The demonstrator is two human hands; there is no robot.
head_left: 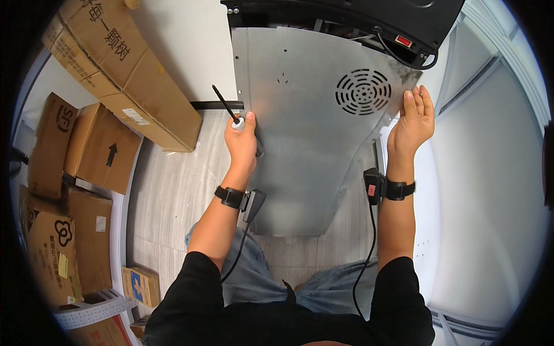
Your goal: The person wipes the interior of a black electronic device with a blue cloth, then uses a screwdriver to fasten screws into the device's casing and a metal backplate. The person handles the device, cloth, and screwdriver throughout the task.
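head view: metal panel runs from centre up to 12-1 o'clock, top edge at the black housing; can't tell if fastened. round slotted vent at its 1 o'clock. left hand, 10 o'clock from centre, closed round a screwdriver, shaft toward 11, thumb by panel's left edge. right hand, 2 o'clock, fingers up and part-curled at panel's right edge; can't tell if gripping. red switch on housing, past the vent toward 1. tall carton at 10.
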